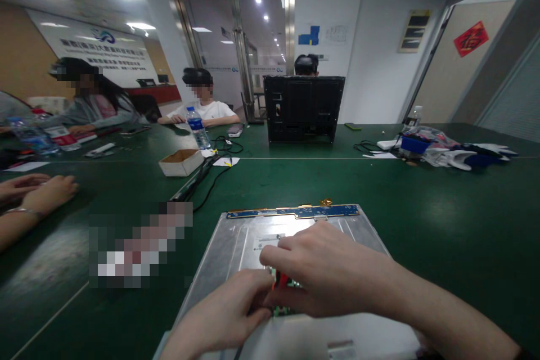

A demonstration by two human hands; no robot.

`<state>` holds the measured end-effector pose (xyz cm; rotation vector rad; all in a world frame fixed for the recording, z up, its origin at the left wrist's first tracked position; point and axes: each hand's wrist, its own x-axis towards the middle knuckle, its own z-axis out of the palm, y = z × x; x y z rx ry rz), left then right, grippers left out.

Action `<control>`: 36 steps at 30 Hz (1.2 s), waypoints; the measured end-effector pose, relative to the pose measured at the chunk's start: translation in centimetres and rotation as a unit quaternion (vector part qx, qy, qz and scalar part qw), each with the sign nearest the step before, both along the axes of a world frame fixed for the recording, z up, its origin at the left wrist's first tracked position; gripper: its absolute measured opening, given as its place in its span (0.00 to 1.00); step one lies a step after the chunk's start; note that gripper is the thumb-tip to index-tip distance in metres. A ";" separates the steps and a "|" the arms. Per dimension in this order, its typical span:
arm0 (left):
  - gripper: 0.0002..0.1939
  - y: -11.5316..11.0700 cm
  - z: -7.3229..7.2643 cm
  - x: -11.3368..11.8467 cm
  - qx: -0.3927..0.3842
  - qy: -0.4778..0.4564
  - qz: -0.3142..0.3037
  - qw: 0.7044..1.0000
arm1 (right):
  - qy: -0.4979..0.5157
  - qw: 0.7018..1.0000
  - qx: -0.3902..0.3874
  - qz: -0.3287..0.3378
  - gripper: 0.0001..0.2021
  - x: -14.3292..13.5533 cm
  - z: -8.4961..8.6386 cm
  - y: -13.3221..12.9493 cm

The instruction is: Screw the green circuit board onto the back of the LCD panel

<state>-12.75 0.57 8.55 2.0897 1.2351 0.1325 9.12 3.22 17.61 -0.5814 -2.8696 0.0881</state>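
Observation:
A silver metal-backed display panel (pixel 228 242) lies on the table in front of me, with a long blue circuit strip (pixel 291 212) along its far edge. My right hand (pixel 323 270) reaches in over the panel, its fingers closed around a small red and black object (pixel 282 279), partly hidden and too covered to name. Beside it my left hand (pixel 236 309) has curled fingers and thumb at a green circuit board (pixel 283 311). Whatever the left fingers pinch there is hidden. A printed label (pixel 268 242) shows just beyond my right fingers.
A small cardboard box (pixel 180 163), black cables (pixel 206 171) and a water bottle (pixel 197 127) stand left of centre. Another person's hands (pixel 46 194) rest at the left. A black monitor housing (pixel 304 109) stands behind; gloves and plastic bags (pixel 451 152) lie at the right.

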 end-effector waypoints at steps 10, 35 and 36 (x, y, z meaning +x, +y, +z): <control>0.09 0.1 0.7 0.2 -0.001 -0.016 -0.008 1.000 | 0.006 1.000 -0.014 0.012 0.10 -0.1 0.3 -0.2; 0.09 0.1 0.2 0.1 -0.004 0.018 0.010 1.000 | -0.008 1.000 -0.024 0.004 0.10 0.0 0.1 0.1; 0.09 0.1 0.3 0.1 -0.002 0.019 0.010 1.000 | -0.008 1.000 -0.021 0.001 0.10 0.1 0.1 0.1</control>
